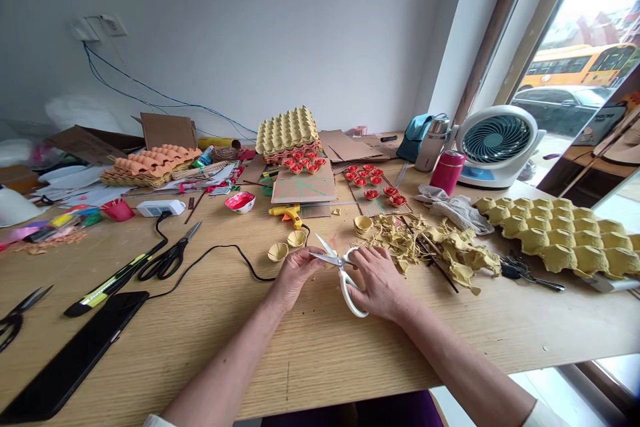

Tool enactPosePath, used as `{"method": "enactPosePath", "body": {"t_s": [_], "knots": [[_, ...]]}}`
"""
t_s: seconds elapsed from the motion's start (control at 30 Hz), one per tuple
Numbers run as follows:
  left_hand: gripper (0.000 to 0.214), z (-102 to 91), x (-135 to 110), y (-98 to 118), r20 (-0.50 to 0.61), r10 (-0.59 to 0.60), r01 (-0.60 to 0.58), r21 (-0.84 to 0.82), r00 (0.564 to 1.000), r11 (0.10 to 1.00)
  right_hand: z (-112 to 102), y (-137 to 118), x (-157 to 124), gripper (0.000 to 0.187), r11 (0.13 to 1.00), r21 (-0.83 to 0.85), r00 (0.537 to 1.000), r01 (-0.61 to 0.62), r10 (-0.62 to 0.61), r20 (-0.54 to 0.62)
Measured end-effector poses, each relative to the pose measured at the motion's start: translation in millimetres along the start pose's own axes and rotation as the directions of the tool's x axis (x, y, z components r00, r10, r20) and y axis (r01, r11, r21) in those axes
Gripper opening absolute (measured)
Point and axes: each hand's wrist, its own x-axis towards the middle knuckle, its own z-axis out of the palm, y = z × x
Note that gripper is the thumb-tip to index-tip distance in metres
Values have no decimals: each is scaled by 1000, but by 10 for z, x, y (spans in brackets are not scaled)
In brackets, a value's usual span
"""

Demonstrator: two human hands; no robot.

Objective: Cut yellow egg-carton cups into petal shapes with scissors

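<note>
White-handled scissors [346,287] are in my right hand [380,280], its fingers through the handle loops. The blades stand apart and point up to the left. Close to the lower blade, my left hand [299,272] is closed in a pinch; whatever lies between its fingertips is too hidden to name. Just beyond that hand sit two small yellow egg-carton cups [278,252]. Another cup [363,224] stands further right, beside a heap of torn yellow carton scraps [400,240].
A yellow glue gun [287,213] lies behind the cups, its black cord running left. Red paper flowers [371,194] stand on cardboard at the back. At left are black scissors [167,259] and a utility knife [107,283]. An egg tray [560,233] and a fan [495,147] are right.
</note>
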Motion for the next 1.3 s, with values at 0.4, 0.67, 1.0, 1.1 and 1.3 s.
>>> {"method": "enactPosePath", "body": {"t_s": [0.4,0.67,1.0,1.1,1.3], "knots": [[22,19,-25,49,38,6,-6,10,999,1000,-39,-18,-3,23,995,94,999,38,-37,-10],[20,-21,-8,40,89,32,-37,52,996,998,-81,-41,8,23,984,164,997,72,-75,10],[21,-34,-27,222,127,21,-44,188,992,981,-72,-25,-15,23,977,186,994,101,-107,25],[23,-40,-33,280,146,19,-55,243,989,969,-72,-28,-22,22,977,186,993,107,-114,27],[19,-106,-19,320,188,35,-99,341,982,935,-66,-38,-19,20,972,205,991,116,-128,47]]}}
